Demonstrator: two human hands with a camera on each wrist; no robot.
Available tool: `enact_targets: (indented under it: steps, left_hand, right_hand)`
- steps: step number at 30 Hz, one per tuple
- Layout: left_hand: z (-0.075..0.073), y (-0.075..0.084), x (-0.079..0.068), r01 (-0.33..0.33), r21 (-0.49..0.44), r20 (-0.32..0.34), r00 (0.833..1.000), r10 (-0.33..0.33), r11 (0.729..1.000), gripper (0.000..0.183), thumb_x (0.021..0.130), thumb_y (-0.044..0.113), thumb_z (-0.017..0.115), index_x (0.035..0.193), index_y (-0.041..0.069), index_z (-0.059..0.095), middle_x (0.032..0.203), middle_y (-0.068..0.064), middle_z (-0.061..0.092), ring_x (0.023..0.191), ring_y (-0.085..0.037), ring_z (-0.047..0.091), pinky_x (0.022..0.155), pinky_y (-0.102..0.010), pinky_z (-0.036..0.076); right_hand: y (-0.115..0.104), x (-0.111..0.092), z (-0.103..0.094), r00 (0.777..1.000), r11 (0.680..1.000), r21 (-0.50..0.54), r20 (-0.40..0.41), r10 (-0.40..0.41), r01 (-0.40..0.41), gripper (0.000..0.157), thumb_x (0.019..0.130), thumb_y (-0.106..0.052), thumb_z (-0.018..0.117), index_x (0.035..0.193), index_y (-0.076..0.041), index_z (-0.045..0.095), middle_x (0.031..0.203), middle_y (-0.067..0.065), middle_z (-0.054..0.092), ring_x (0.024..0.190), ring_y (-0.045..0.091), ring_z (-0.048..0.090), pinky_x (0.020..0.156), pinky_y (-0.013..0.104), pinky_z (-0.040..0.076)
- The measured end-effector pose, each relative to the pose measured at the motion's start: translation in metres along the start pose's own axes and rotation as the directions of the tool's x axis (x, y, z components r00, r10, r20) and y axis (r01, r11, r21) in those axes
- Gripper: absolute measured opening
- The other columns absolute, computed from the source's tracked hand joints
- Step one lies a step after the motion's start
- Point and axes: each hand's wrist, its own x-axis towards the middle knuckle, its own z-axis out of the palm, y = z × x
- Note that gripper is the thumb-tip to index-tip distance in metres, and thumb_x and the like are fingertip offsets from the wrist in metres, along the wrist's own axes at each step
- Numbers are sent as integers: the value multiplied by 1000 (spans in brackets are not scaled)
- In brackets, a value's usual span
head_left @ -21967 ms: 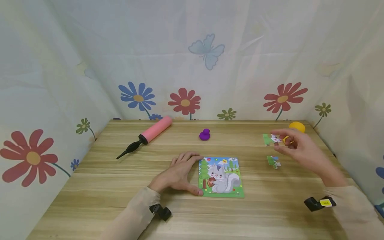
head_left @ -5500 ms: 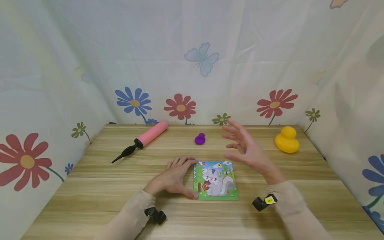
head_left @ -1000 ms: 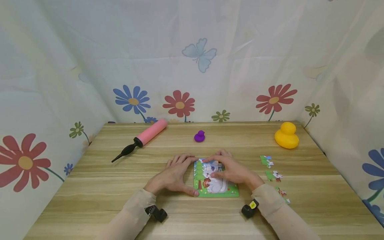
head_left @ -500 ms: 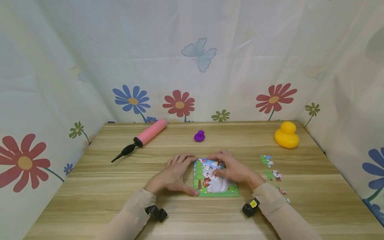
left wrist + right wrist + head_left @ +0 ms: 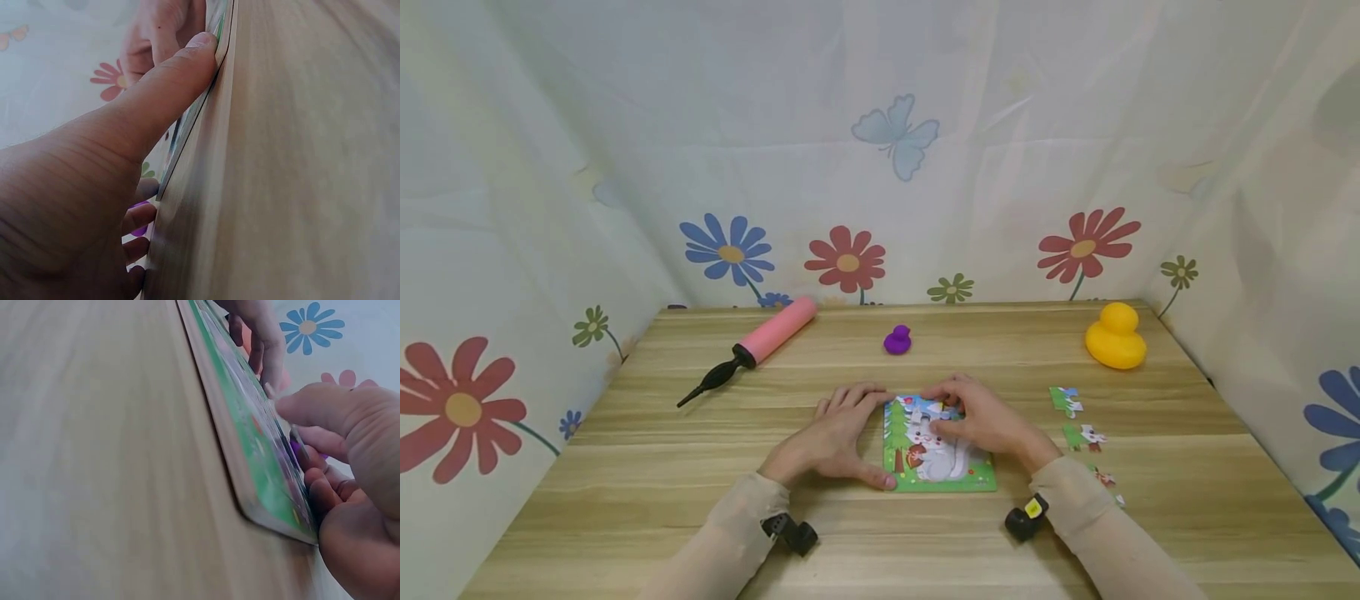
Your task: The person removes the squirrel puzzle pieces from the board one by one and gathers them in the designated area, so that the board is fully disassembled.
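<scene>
A square squirrel jigsaw puzzle (image 5: pixel 943 483) lies on the wooden table in front of me. My left hand (image 5: pixel 835 446) rests along its left side, thumb on the near left corner and fingertips at the far left corner. Over the upper right part of the board, my right hand (image 5: pixel 988 421) pinches a puzzle piece (image 5: pixel 299 447) between thumb and fingers, and the piece is partly hidden by them. Three loose jigsaw pieces lie right of the board: a green and blue one (image 5: pixel 1066 401), one with a squirrel part (image 5: pixel 1084 437), and one partly hidden behind the right sleeve (image 5: pixel 1107 478).
Behind the board sits a small purple duck (image 5: pixel 897 340). A larger yellow duck (image 5: pixel 1116 337) stands at the back right. At the back left lies a pink hand pump (image 5: pixel 778 331) with a black nozzle. A flowered curtain (image 5: pixel 887 192) encloses the table's back and sides.
About five seconds ago, the right hand was raised and empty over a filled board; three pieces now lie at right. In the last second, it has shifted slightly with the pinched piece; the left stays put.
</scene>
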Motion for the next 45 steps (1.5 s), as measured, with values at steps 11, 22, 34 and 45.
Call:
enact_targets:
  steps: [11,22,34,45]
  left_hand:
    - [1,0,0,-4,-8,-7,1000,4,1000,129,71,73,97,172,16,39,175,-12,35,158,-39,31,118,-70,32]
    - [1,-1,0,-4,-7,-7,1000,4,1000,129,71,74,97,172,17,39,176,-11,34,158,-38,31,117,-68,33]
    - [1,1,1,3,-12,-1,1000,-3,1000,129,71,74,97,172,18,39,176,-10,34,158,-38,31,118,-68,33]
    - [1,-1,0,7,-15,-8,1000,-7,1000,129,71,74,96,172,18,39,176,-10,34,158,-38,32,119,-70,32]
  right_hand:
    - [-5,-5,-23,998,995,87,-49,-44,48,44,104,-20,81,147,-15,71,127,8,65,111,26,57,95,37,52]
    - [-7,-19,-68,985,995,58,-155,-77,87,42,103,-12,81,144,-13,73,136,8,70,113,29,54,92,31,51]
    - [-8,-43,-103,972,997,61,-232,-30,45,43,104,-12,79,147,-15,72,130,11,63,116,32,51,89,27,50]
    - [10,-65,-120,971,999,-31,-240,1,-9,42,105,-15,79,147,-14,71,134,9,66,115,33,52,88,24,51]
